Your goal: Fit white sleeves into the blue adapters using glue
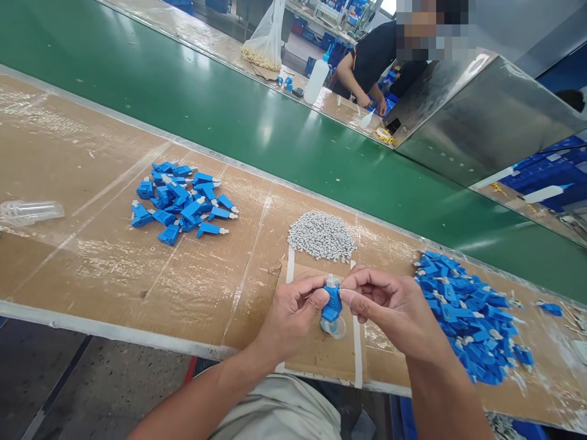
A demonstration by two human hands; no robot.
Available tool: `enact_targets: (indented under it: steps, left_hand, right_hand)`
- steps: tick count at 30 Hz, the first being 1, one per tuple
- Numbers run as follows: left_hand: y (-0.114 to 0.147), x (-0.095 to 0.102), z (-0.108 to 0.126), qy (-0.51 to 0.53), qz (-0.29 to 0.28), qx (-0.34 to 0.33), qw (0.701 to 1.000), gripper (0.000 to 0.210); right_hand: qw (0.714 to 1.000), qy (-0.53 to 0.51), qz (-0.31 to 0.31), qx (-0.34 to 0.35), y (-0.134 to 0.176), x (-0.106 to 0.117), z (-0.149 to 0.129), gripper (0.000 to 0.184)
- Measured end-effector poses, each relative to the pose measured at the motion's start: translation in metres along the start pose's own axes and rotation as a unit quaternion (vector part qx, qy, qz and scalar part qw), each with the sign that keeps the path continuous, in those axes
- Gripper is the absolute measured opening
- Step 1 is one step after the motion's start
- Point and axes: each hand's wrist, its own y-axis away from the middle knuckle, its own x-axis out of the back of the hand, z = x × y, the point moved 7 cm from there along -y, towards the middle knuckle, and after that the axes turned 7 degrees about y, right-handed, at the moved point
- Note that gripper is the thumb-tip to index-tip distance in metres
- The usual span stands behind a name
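My left hand [291,315] grips a blue plastic part [331,307] with a pale tip pointing away from me, thumb on top. My right hand [397,305] has its thumb and index finger pinched together at the part's right edge. Whatever lies between those fingertips is too small to make out. Just below the part, a small clear cup [338,329] stands on the cardboard, partly covered by it. Beyond my hands lies a heap of small grey pieces [321,235].
Blue parts form a pile [183,205] on the left and a larger pile [472,324] on the right. Clear plastic cups [32,212] lie far left. Past the table runs a green belt [220,128]. Across it, a person [367,64] works near a white bottle [316,80] and a metal housing [486,116].
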Motion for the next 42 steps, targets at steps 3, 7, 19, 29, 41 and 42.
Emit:
enact_targets:
  steps: [3,7,19,29,41,42]
  left_hand:
    - [0.0,-0.001,0.0,-0.002,-0.005,-0.006,1.0,0.037]
    - [0.001,0.0,0.002,-0.02,0.004,-0.017,1.0,0.036]
    - [0.003,0.002,0.005,-0.05,0.036,-0.04,0.997,0.033]
    - [0.002,-0.004,0.009,-0.055,0.007,-0.034,0.998,0.035]
    - [0.005,-0.019,0.023,-0.077,-0.05,-0.048,0.995,0.036]
    - [0.006,-0.021,0.026,-0.086,-0.051,-0.055,0.994,0.034]
  right_hand:
    - [1.0,-0.012,0.001,-0.013,0.0,-0.001,0.002,0.028]
    - [0.998,-0.057,0.003,-0.027,0.0,-0.004,0.011,0.026]
    - [0.994,-0.001,0.101,0.035,0.013,-0.007,0.002,0.019]
    - [0.989,-0.126,0.073,-0.002,0.008,-0.006,0.023,0.021]
    - [0.933,-0.347,-0.028,-0.091,0.014,-0.025,0.037,0.036]
    - [0.931,-0.355,-0.033,-0.083,0.014,-0.025,0.036,0.034]
